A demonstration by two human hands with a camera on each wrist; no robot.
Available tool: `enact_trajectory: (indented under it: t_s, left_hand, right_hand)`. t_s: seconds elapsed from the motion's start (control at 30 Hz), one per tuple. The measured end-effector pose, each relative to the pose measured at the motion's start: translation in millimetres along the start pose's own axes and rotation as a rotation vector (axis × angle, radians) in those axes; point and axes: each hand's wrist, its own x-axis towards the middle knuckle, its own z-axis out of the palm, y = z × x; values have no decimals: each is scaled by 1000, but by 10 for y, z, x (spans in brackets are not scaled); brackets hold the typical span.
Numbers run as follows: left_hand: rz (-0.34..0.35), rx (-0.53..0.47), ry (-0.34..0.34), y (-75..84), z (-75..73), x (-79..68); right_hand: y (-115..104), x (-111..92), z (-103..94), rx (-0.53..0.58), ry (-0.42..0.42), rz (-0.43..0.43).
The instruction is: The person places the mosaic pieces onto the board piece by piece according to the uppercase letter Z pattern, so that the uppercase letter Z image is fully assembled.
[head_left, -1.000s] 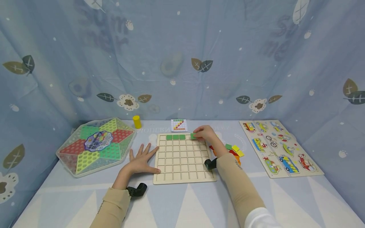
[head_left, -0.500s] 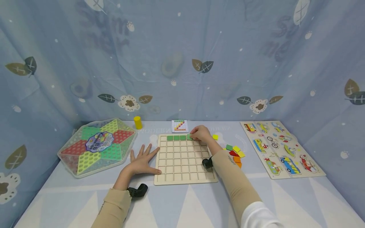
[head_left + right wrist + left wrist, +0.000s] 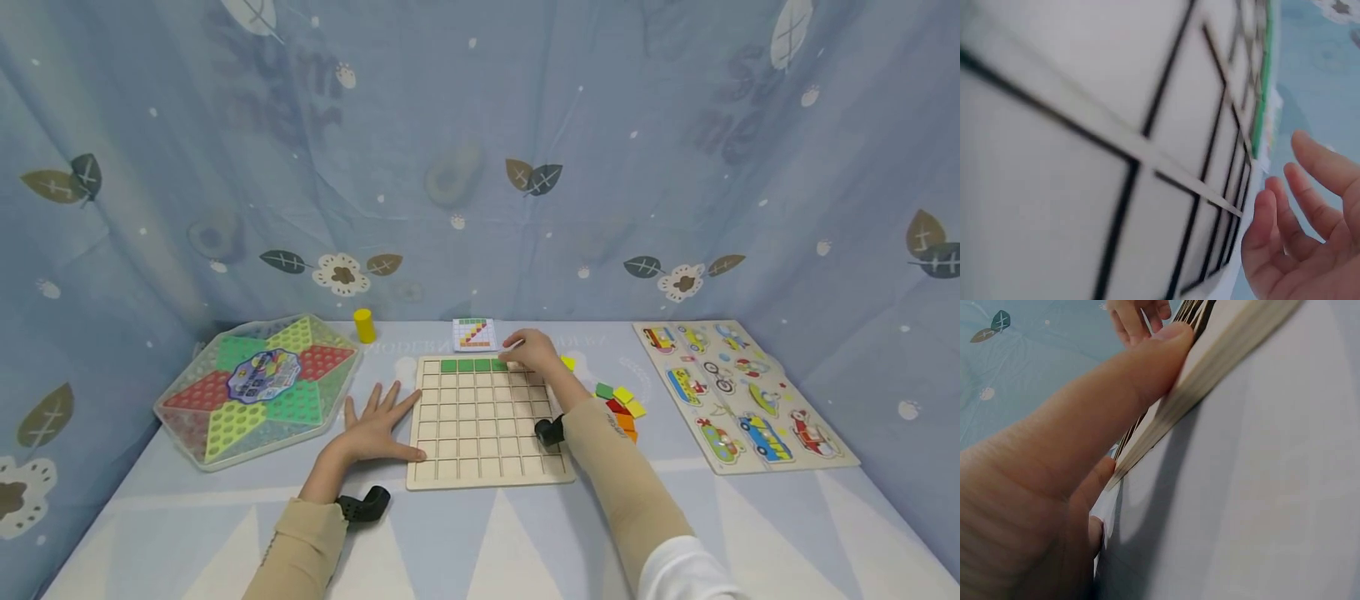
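Note:
A wooden grid board (image 3: 483, 427) lies flat on the table. A row of several green square tiles (image 3: 466, 365) sits in its far row of cells. My left hand (image 3: 375, 433) rests with fingers spread at the board's left side, its thumb and fingertips touching the edge; the left wrist view shows the thumb (image 3: 1160, 353) on the board's rim. My right hand (image 3: 534, 352) is over the far right part of the board, fingertips by the rightmost green tile. In the right wrist view its fingers (image 3: 1266, 215) are loosely bent, thumb apart, with nothing between them.
A printed pattern card (image 3: 474, 335) lies behind the board. Loose coloured tiles (image 3: 624, 421) lie to its right, a yellow tile (image 3: 568, 363) apart from them. A star-patterned game board (image 3: 262, 377) and yellow cylinder (image 3: 364, 326) stand left; a vehicle puzzle (image 3: 738, 396) lies right.
My right hand has moved left with a green tile, which now sits at the right end of the green row, and has let it go. My left hand stays in place.

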Motion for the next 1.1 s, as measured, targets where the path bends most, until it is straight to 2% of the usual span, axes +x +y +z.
enact_trajectory:
  t_s: [0.1,0.17,0.57,0.77,0.9,0.93,1.1]
  left_hand:
    - [2,4,0,-6,3,-6]
    - [2,7,3,-13,1,-6]
    - [-7,12,4,-25,6,-3]
    - [-8,12,-2,-21,4,-4]
    - [-4,7,1,-18,2,0]
    - [-4,8,3,-18,2,2]
    - [-5,7,5,-12,-8,0]
  right_hand:
    - [38,-14,-76,174,-29,6]
    - [56,-32,-130,251,-42,10]
    - [288,-198,-399,403,-15,82]
    - [471,-323,-542,411,20,71]
    - [596,-394,-658,385,49,139]
    - [629,-410,-687,369,60,168]
    - [755,-534,-833,224,92,195]
